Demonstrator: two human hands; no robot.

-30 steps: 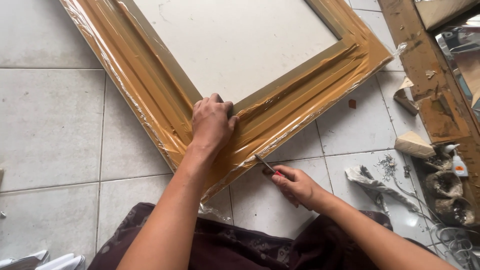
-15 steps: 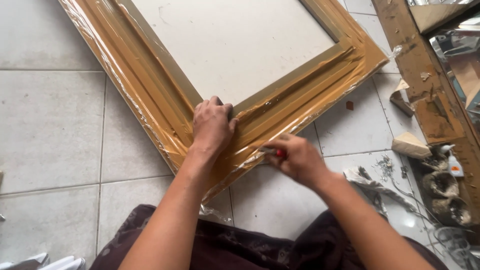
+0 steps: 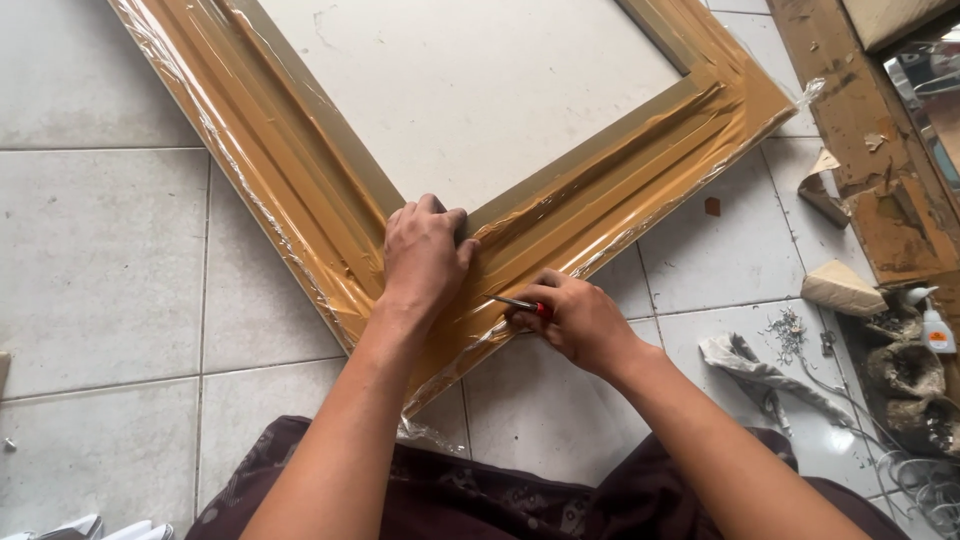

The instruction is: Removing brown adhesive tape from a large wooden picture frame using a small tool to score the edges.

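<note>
While the wrapped frame [image 3: 300,190] lies flat on the floor [image 3: 100,250], near corner twd the person, left hand [image 3: 425,260] presses spread on it; right hand [image 3: 575,320] pinches a small red-handled blade [image 3: 520,304]. Frame prob. rigid, bulky; film slick, so grip the rails w/ both hands.

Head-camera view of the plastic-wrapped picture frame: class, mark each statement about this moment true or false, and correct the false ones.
1. The left hand presses flat on the corner of the brown wooden frame wrapped in clear plastic film. True.
2. The right hand is empty. False: it grips a small red-handled blade against the frame's edge.
3. The frame lies on a carpet. False: it lies on a pale tiled floor.
4. A crumpled grey rag lies right of the right hand. True.
</note>
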